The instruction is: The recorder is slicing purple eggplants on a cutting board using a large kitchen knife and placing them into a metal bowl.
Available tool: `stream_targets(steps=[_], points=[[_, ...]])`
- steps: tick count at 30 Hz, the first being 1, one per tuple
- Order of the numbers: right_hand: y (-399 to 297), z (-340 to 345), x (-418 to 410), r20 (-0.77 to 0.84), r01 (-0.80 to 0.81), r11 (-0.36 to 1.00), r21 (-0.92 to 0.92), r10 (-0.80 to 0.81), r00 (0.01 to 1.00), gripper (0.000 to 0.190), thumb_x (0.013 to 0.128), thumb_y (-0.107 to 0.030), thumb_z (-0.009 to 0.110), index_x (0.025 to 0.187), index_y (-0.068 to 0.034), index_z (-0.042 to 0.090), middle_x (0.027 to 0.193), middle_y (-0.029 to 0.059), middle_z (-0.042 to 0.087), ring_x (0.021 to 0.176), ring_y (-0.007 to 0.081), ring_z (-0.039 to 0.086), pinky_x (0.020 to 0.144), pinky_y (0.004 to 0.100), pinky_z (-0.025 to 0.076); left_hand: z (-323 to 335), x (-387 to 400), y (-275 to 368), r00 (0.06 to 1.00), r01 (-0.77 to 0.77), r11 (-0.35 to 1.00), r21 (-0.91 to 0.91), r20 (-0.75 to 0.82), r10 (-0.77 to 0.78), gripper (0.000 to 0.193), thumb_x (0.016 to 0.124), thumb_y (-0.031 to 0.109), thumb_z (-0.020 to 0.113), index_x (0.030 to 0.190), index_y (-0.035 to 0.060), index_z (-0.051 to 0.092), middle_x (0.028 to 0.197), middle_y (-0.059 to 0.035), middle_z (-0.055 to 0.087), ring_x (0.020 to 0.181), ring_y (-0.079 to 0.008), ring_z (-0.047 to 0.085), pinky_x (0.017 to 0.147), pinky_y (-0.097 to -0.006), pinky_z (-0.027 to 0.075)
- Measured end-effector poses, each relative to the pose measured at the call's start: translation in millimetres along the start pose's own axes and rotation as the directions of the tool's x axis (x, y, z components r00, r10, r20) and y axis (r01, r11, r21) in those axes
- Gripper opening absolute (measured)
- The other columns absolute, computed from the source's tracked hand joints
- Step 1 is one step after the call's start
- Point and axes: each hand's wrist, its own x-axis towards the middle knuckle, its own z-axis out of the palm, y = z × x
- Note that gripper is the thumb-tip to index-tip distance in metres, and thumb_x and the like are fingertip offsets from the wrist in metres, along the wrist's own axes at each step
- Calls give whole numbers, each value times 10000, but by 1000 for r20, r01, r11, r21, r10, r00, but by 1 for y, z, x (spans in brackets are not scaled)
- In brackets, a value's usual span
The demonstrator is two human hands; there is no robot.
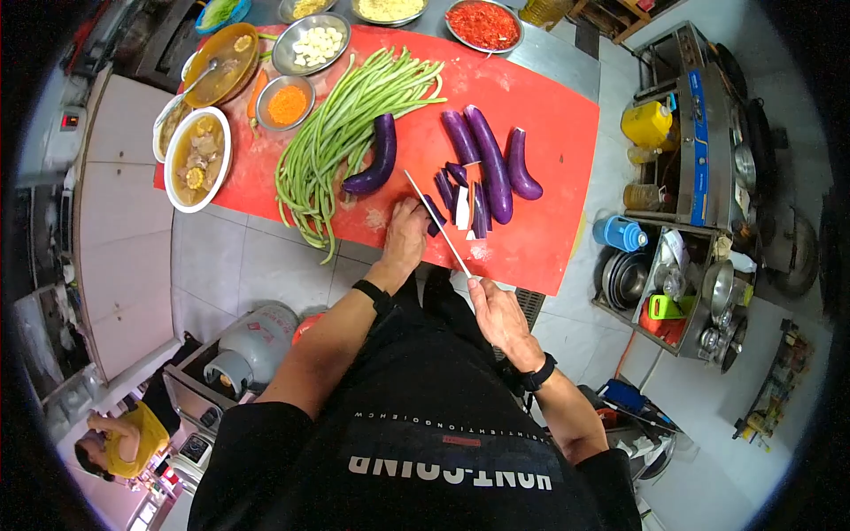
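On a red cutting board [531,245], my left hand [406,232] presses its fingertips on a piece of purple eggplant [435,216]. My right hand [501,315] grips the handle of a knife [438,224], its blade seen edge-on beside that piece and my left fingers. Right of the blade lie cut eggplant strips [479,209], some showing white flesh. Beyond and beside them rest a long eggplant [489,162], a cut length of eggplant [459,136] and a short curved one [523,166]. A dark curved eggplant [378,156] lies left of the blade, against a heap of green long beans [352,119].
Along the far edge stand metal bowls of peeled garlic [317,48] and chopped red chili [484,26]. At left are a small bowl of orange mince [287,105], a white bowl of corn soup [198,159] and an amber bowl [222,66]. A gas cylinder [262,338] stands below left; a person [126,441] is beyond.
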Motion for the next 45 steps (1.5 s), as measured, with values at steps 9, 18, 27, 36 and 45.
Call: stream_targets(steps=[9, 18, 27, 36, 45], points=[[26, 8, 43, 129, -186, 950, 251, 157, 979, 639, 1105, -548, 359, 959, 16, 622, 666, 199, 642, 559, 349, 669, 588, 472, 540, -2, 1, -1, 999, 27, 997, -78, 28, -25, 150, 813, -78, 686, 958, -49, 661, 1081, -195, 638, 1013, -401, 619, 904, -447, 521], [13, 1, 6, 62, -68, 993, 97, 62, 996, 561, 1108, -472, 400, 1109, 28, 654, 845, 323, 677, 859, 556, 643, 800, 593, 514, 6, -6, -1, 994, 80, 988, -130, -59, -88, 124, 805, -96, 661, 924, -63, 655, 1041, -210, 646, 999, -411, 618, 887, -446, 517], [3, 1, 1, 131, -118, 992, 54, 110, 985, 545, 1111, -460, 380, 1204, 9, 642, 991, 371, 678, 1012, 575, 628, 891, 629, 494, 8, -7, -8, 996, 56, 997, -61, -60, -59, 73, 806, -77, 624, 866, -57, 661, 987, -214, 650, 961, -412, 617, 867, -469, 506], [24, 8, 47, 135, -143, 968, 207, 117, 984, 689, 1099, -584, 332, 1004, 19, 653, 657, 192, 645, 556, 347, 669, 584, 463, 535, 5, -5, -7, 1000, 9, 993, -116, -27, -12, 142, 797, -131, 627, 913, -53, 649, 964, -191, 640, 940, -392, 628, 815, -433, 518], [11, -3, 9, 169, -128, 983, 130, 106, 980, 638, 1112, -523, 340, 1105, 28, 662, 697, 240, 647, 610, 373, 685, 655, 488, 542, 7, -16, -3, 983, 133, 968, -213, -98, -157, 114, 835, -103, 665, 934, -50, 644, 992, -192, 629, 950, -376, 649, 843, -421, 529]])
